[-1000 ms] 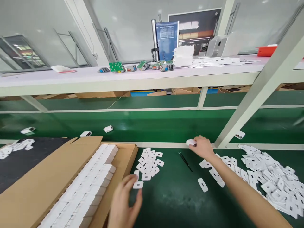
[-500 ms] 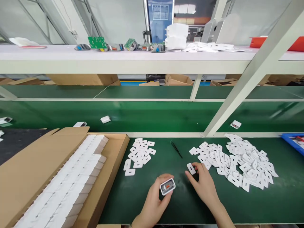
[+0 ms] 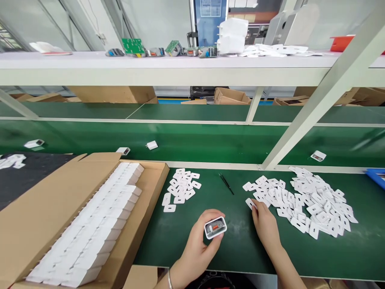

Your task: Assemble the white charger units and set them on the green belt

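L hand (image 3: 197, 245) fingers grip white charger housing (image 3: 215, 228) by its sides, open end up, prob. so inside shows; R hand (image 3: 266, 223) fingers at slotted plate (image 3: 250, 203) beside loose pile (image 3: 323, 202) on bench (image 3: 234, 249), pinch unclear.

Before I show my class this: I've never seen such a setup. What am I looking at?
No machine here: a person works bare-handed, seen by a head-worn camera looking forward and down. The left hand holds a white casing, its open end showing parts inside. The right hand touches a small white plate; whether gripped is unclear. On the green tabletop lie a smaller pile and a larger pile of such plates, with black tweezers between. At left, a cardboard box holds rows of white blocks.
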